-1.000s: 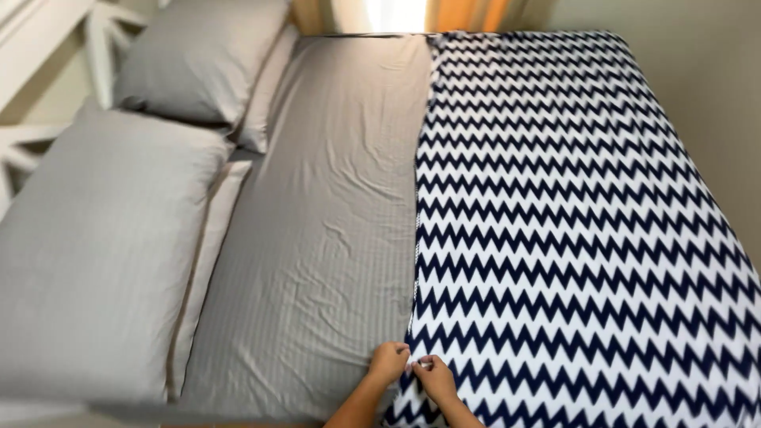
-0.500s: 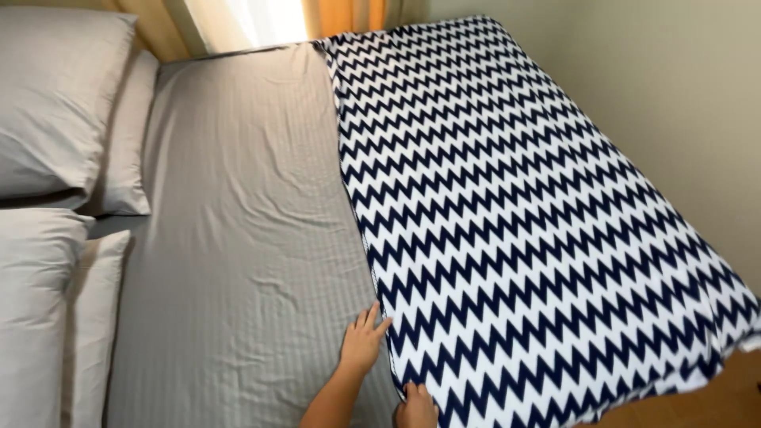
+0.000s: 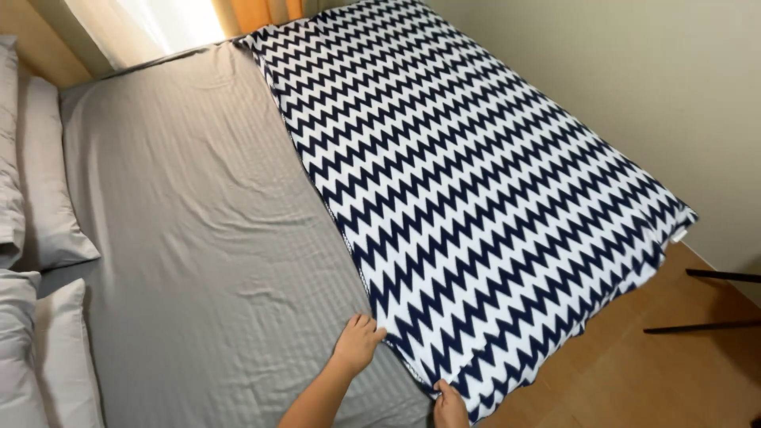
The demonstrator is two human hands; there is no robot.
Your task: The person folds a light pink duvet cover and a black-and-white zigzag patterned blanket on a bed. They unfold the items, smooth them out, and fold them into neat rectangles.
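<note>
A navy and white zigzag blanket [image 3: 476,190] lies folded over the right half of a bed with a grey striped sheet [image 3: 190,238]. My left hand [image 3: 357,342] rests flat on the sheet, its fingers against the blanket's folded left edge. My right hand [image 3: 449,404] pinches the blanket's near corner at the bottom of the view; only its top shows.
Grey pillows [image 3: 40,238] lie along the left side of the bed. A beige wall [image 3: 634,95] runs close along the right. Wooden floor [image 3: 634,372] and thin black legs [image 3: 705,301] of some furniture show at the lower right. Orange curtains [image 3: 254,12] hang beyond the bed.
The view has swung right, so the pillows slid to the left and the floor came into sight. My hands have spread apart along the blanket's near edge, the right one moving to the corner.
</note>
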